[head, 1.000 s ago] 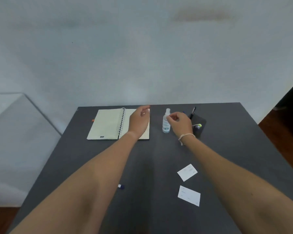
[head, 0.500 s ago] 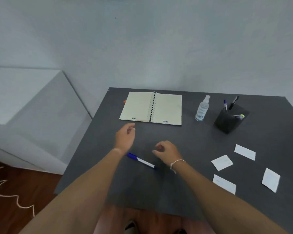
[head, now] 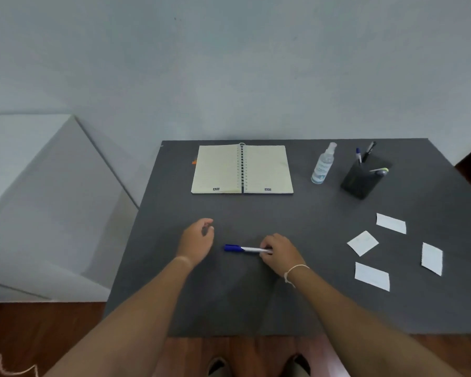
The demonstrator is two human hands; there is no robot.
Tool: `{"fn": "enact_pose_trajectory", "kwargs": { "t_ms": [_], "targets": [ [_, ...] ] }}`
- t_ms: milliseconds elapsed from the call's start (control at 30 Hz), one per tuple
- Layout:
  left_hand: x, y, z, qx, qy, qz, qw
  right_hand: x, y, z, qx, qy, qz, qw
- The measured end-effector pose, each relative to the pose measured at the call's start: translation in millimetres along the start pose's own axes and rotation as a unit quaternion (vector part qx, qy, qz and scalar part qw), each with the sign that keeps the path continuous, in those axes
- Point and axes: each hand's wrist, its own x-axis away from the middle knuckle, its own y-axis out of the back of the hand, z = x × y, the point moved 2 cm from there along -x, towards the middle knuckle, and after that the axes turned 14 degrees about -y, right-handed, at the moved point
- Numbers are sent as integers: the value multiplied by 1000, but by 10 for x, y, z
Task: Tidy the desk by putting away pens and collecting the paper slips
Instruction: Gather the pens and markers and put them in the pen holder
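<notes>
A white pen with a blue cap (head: 242, 248) lies on the dark desk (head: 256, 295) near its front. My right hand (head: 279, 253) has its fingertips pinched on the pen's right end. My left hand (head: 197, 239) hovers just left of the cap, fingers loosely curled and holding nothing. Several white paper slips lie at the right: one nearest the middle (head: 362, 242), one behind it (head: 391, 223), one in front (head: 372, 276), one farthest right (head: 431, 258). A black pen holder (head: 360, 179) with pens in it stands at the back right.
An open spiral notebook (head: 242, 169) lies at the back of the desk. A clear spray bottle (head: 323, 167) stands between it and the pen holder. A white cabinet (head: 38, 202) stands left of the desk. Wooden floor and my shoes show below the front edge.
Both hands came back from the far side of the desk to its front. My right hand has reached the pen and closed its fingers on the pen's right end.
</notes>
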Motion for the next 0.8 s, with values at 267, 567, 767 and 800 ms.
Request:
{"fn": "enact_pose_trajectory", "kwargs": {
  "t_ms": [267,567,767,800],
  "targets": [
    [-221,-331,-302,-13,-67,63,996,-56,629,-306,-292,-138,-116,939],
    [-400,-1030,-830,-53,-154,123,979,-311,1569,-879,-411,-160,-227,869],
    [-445,-1542,-1153,-90,-199,148,965,-554,2217,-1174,-431,-134,-260,853],
    [-455,-1625,-1194,-97,-205,151,962,-599,2319,-1213,-432,-128,-264,853]
  ]
}}
